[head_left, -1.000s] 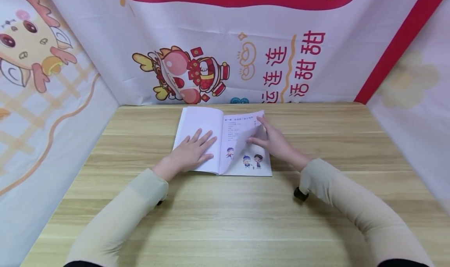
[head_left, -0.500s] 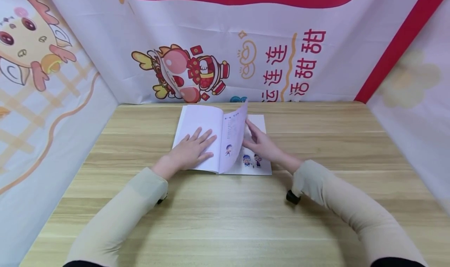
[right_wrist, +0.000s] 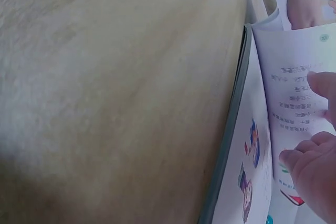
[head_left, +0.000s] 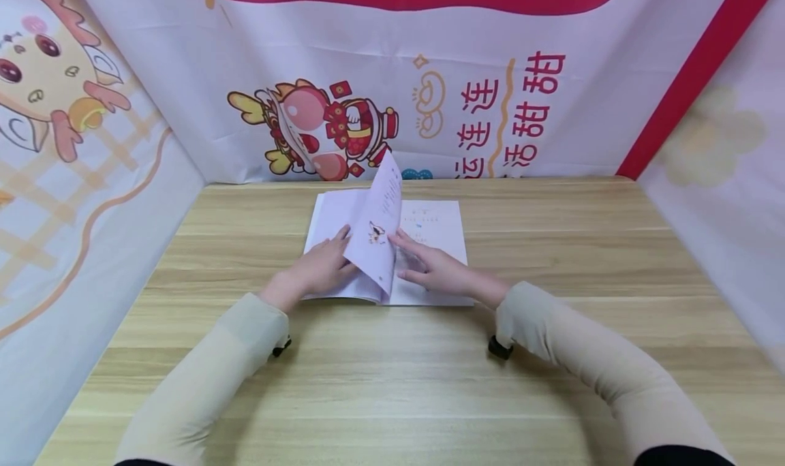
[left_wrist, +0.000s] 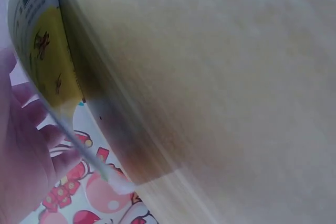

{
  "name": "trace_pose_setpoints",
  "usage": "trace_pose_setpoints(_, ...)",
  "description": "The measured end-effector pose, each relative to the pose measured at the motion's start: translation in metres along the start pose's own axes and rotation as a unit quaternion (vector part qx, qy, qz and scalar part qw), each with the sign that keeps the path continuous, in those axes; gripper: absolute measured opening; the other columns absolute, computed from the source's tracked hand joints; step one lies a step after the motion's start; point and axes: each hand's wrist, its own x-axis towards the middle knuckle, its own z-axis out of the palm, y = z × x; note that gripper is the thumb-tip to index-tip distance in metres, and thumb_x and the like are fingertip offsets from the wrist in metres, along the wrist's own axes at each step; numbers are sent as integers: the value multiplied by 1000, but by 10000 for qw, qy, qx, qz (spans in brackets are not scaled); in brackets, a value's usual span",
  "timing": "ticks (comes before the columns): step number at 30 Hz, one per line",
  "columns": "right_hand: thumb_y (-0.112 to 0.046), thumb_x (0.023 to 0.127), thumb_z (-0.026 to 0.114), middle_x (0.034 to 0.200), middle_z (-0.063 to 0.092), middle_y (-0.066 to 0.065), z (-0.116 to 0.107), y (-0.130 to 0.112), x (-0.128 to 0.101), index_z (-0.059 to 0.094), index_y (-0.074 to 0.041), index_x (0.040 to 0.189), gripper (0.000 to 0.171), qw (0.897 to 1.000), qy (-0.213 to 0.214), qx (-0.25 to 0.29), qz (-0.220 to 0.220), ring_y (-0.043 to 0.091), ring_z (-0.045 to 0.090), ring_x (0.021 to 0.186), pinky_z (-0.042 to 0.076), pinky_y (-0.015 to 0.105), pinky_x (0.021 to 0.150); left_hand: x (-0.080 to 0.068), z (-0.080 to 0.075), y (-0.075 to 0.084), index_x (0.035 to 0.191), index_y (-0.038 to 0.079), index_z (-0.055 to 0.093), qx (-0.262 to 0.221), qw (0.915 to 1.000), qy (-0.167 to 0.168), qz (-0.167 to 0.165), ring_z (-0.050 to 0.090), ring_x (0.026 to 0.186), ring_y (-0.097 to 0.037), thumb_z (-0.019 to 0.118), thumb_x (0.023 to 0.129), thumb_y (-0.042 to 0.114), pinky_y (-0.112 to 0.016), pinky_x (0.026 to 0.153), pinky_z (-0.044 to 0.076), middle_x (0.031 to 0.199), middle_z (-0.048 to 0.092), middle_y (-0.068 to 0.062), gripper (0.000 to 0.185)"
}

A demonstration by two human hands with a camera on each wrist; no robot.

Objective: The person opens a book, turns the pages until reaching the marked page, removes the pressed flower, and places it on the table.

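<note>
both hands (head_left: 319, 270) on open book (head_left: 429, 231), page (head_left: 377, 231) upright between

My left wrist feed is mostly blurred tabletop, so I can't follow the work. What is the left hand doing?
Observer: The left hand lies flat on the left side of an open booklet.
Operator: And the right?
Observer: The right hand touches a lifted page with straight fingers. The page stands nearly upright over the spine.
Operator: Where does the booklet lie?
Observer: On a wooden table, near the back edge, below a cartoon backdrop.
</note>
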Motion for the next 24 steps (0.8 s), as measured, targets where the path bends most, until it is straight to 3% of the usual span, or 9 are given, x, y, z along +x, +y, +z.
trace_pose_setpoints(4, -21, 105, 62, 170, 8, 3, 4, -2, 2, 25, -19, 164, 71, 9996, -154, -233, 50, 21, 15, 155, 19, 39, 123, -3, -3, -3, 157, -8, 27, -943, 9952, 252, 18, 44, 138, -48, 43, 107, 17, -56, 116, 33, 156, 36, -32, 59)
trace_pose_setpoints(8, -26, 105, 62, 170, 5, 1, 6, -4, 4, 24, -22, 165, 72, 9987, -241, -435, 98, 20, 14, 155, 16, 38, 124, -2, -6, -6, 157, -9, 24, -1977, 9795, 376, -37, 39, 142, -46, 35, 110, 17, -56, 118, 29, 157, 36, -31, 55)
trace_pose_setpoints(10, -28, 105, 62, 170, 3, 1, 7, -5, 4, 23, -24, 165, 72, 9982, -301, -505, 99, 20, 13, 155, 16, 38, 124, 1, -7, -9, 159, -6, 21, -2709, 9614, 469, -108, 38, 144, -43, 25, 113, 23, -54, 118, 30, 159, 34, -29, 55)
trace_pose_setpoints(13, -30, 105, 61, 171, 1, 2, 9, -6, 5, 22, -24, 165, 72, 9974, -376, -603, 86, 21, 12, 155, 16, 37, 124, 5, -10, -10, 163, 0, 9, -3870, 9199, 591, -250, 37, 143, -42, 8, 113, 34, -54, 116, 32, 160, 30, -29, 60)
trace_pose_setpoints(15, -31, 105, 61, 171, 0, 2, 10, -7, 6, 22, -25, 165, 72, 9969, -397, -667, 95, 21, 12, 155, 16, 38, 124, 6, -12, -12, 164, 2, 3, -4291, 8999, 682, -376, 37, 142, -44, 6, 113, 36, -55, 116, 32, 161, 28, -30, 62)
trace_pose_setpoints(16, -31, 105, 61, 171, 0, 3, 11, -8, 6, 22, -24, 165, 72, 9967, -404, -694, 89, 21, 11, 155, 15, 38, 124, 6, -13, -13, 164, 3, 2, -4371, 8954, 720, -460, 33, 144, -43, 8, 113, 37, -55, 118, 29, 162, 24, -29, 62)
trace_pose_setpoints(18, -31, 105, 61, 171, -1, 3, 12, -8, 6, 23, -24, 165, 72, 9963, -406, -753, 102, 22, 11, 155, 15, 38, 124, 5, -15, -14, 165, 7, 1, -4303, 8963, 787, -729, 29, 147, -39, 16, 113, 38, -51, 121, 22, 165, 21, -25, 62)
trace_pose_setpoints(21, -31, 105, 61, 171, -2, 2, 13, -10, 6, 23, -25, 165, 71, 9959, -431, -774, 153, 21, 10, 155, 15, 37, 124, 3, -18, -15, 166, 15, 0, -4290, 8938, 732, -1085, 43, 139, -35, 35, 113, 35, -43, 115, 35, 161, 30, -26, 67)
trace_pose_setpoints(24, -32, 105, 60, 170, -3, 1, 14, -11, 7, 23, -26, 165, 71, 9956, -467, -794, 179, 20, 10, 155, 16, 37, 124, 1, -19, -16, 166, 19, -4, -4373, 8877, 687, -1266, 64, 114, -34, 52, 108, 26, -32, 92, 54, 150, 46, -30, 81)
